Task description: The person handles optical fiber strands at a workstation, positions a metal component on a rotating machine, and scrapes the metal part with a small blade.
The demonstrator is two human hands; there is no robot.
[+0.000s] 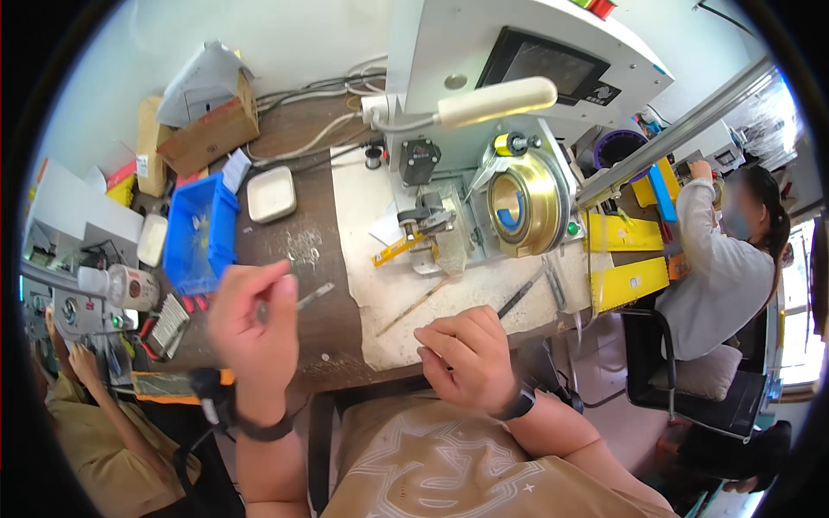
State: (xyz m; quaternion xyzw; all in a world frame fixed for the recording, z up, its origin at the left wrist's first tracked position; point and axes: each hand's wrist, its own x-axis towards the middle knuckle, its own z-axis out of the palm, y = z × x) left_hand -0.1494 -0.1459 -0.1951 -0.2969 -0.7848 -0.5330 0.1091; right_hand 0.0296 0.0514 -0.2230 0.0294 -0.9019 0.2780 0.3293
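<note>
My left hand (255, 332) is raised over the near edge of the brown table, slightly blurred. Its thumb and index finger come together in a pinch; anything between them is too small to make out. A thin pale strip (316, 295) lies on the table just beyond it. My right hand (471, 358) hovers over the front of the pale work sheet (389, 332), fingers curled in toward the thumb; what they hold, if anything, is hidden. Beyond it stands a bench machine with a round brass-coloured drum (521, 205) and a small clamp head (423, 220) with a yellow bar.
A blue bin (200, 237), a white dish (271, 194) and a plastic jar (121, 287) stand at left. A thin stick (414, 306) and a dark-handled tool (518, 298) lie on the sheet. A white lamp (496, 101) overhangs the machine. Co-workers sit on both sides.
</note>
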